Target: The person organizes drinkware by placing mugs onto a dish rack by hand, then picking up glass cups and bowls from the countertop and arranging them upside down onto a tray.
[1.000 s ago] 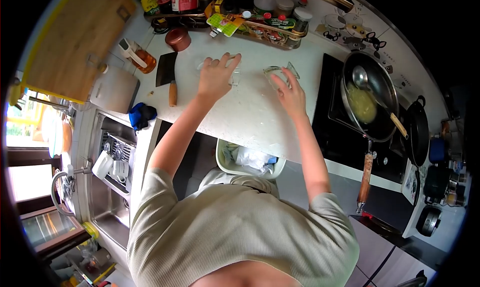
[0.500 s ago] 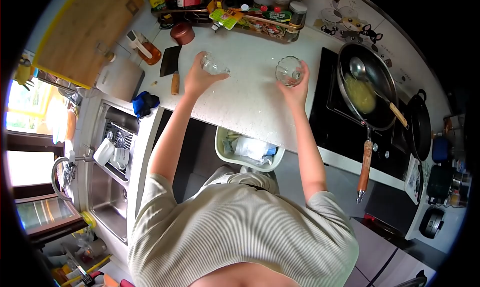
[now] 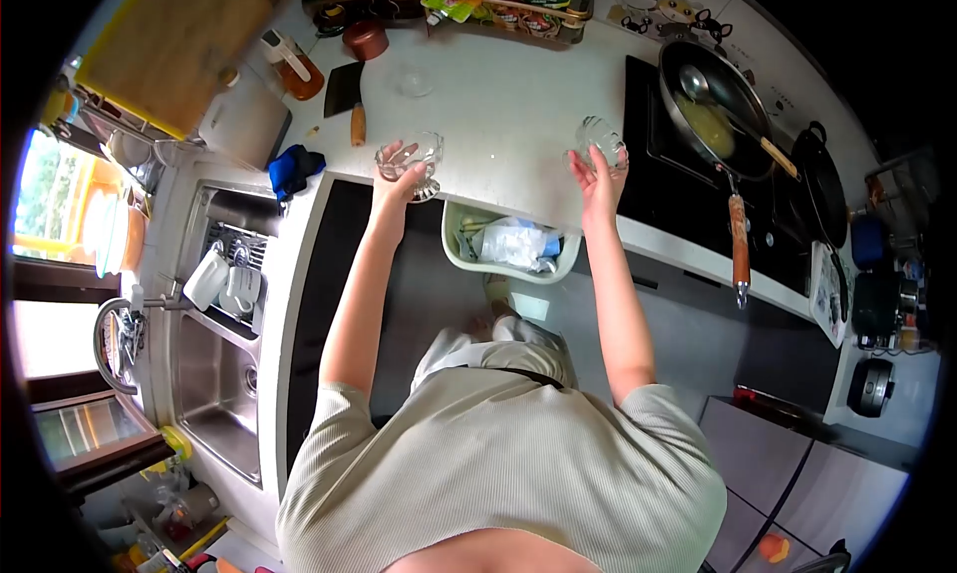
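Note:
My left hand (image 3: 401,177) is wrapped round a clear glass bowl (image 3: 427,152), tilted near the counter's front edge. Across from it, my right hand (image 3: 598,184) grips a second clear glass bowl (image 3: 596,134) with a wavy rim, tipped over the right part of the counter. Both bowls look see-through, and whether anything is in them I cannot tell. Behind the left bowl, a faint round shape (image 3: 416,81) shows on the white counter (image 3: 498,104); it is too pale to name. A cleaver (image 3: 345,92) with a wooden handle lies left of it.
On the right stove a wok (image 3: 720,152) holds yellow food and a ladle (image 3: 695,82). A green bin (image 3: 510,270) stands below the counter edge. To the left are the sink (image 3: 214,393), a blue cloth (image 3: 295,171) and an oil bottle (image 3: 296,72). Seasonings line the back rack (image 3: 528,19).
Both hands have drawn nearer to my body with the bowls, and both bowls are turned differently. The faint round shape now shows where the left hand was. My view has shifted slightly.

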{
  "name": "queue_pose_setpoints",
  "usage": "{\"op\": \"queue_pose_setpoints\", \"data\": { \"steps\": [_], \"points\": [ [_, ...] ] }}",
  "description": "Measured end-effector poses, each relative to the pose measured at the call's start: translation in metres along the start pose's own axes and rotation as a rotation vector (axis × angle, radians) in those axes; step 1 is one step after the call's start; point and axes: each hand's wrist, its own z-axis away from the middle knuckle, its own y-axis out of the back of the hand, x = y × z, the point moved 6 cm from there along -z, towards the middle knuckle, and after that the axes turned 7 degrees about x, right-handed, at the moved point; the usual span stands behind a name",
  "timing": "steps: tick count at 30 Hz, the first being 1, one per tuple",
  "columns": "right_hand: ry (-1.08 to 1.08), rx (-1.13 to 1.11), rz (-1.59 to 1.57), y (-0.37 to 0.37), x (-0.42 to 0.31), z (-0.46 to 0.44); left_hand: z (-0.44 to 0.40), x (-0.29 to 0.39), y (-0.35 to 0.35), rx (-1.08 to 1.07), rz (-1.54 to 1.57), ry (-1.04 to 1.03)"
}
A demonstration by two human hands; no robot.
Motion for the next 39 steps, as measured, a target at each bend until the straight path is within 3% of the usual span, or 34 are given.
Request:
{"op": "queue_pose_setpoints", "data": {
  "steps": [3, 12, 15, 23, 26, 30, 33, 39],
  "points": [
    [-0.025, -0.099, -0.016, 0.018, -0.002, 0.022, 0.026, -0.007, 0.006, -0.006, -0.026, -0.06],
    [0.091, -0.032, 0.129, 0.088, -0.031, 0.093, 0.084, -0.041, -0.037, -0.222, 0.039, -0.051],
    [0.15, -0.062, 0.231, 0.105, -0.048, 0.114, 0.104, -0.052, -0.066, -0.317, 0.067, -0.067],
    [0.188, -0.128, 0.152, 0.15, -0.097, 0.156, 0.162, -0.068, -0.146, -0.592, 0.11, -0.089],
    [0.169, -0.224, 0.084, 0.179, -0.115, 0.169, 0.192, -0.077, -0.18, -0.684, 0.186, 0.08],
    [0.096, -0.33, -0.036, 0.223, -0.152, 0.197, 0.243, -0.083, -0.234, -0.832, 0.222, 0.165],
    [0.158, -0.348, 0.004, 0.271, -0.182, 0.208, 0.279, -0.098, -0.277, -0.905, 0.159, 0.193],
    [0.255, -0.169, 0.053, 0.369, -0.246, 0.219, 0.343, -0.144, -0.354, -0.997, 0.131, 0.172]
  ]
}}
